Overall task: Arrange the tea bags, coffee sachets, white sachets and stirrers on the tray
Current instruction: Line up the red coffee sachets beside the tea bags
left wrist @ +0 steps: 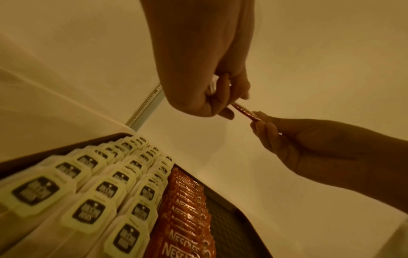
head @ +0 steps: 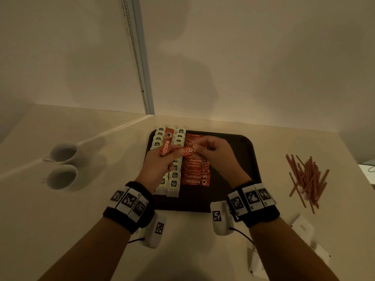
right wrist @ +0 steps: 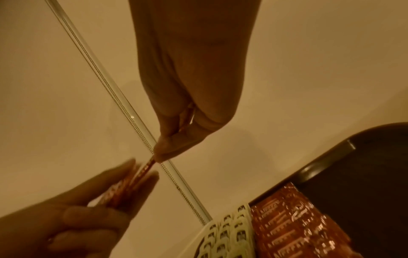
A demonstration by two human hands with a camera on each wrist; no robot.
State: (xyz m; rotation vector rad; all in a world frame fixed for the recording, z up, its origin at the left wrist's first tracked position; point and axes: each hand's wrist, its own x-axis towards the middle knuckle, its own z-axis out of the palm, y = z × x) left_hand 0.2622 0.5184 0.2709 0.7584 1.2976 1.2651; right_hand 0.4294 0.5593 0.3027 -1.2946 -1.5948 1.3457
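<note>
White sachets (head: 300, 226): on the surface at near right, off the tray.
Left hand (head: 162, 159): above the tray; grip closed round a small bundle of coffee sachets (head: 165, 146).
Right hand (head: 213, 153): fingertips pinching one coffee sachet (head: 187, 152) that spans both hands.
Tray (head: 243, 159): dark, on the surface; right half bare.
Tea bags (head: 174, 183): overlapping rows along the tray's left side.
Laid coffee sachets (head: 195, 177): one column just beside the tea bags.
Stirrers (head: 306, 177): loose pile on the surface right of the tray.
Cups (head: 63, 165): two, left, well apart from the tray.
</note>
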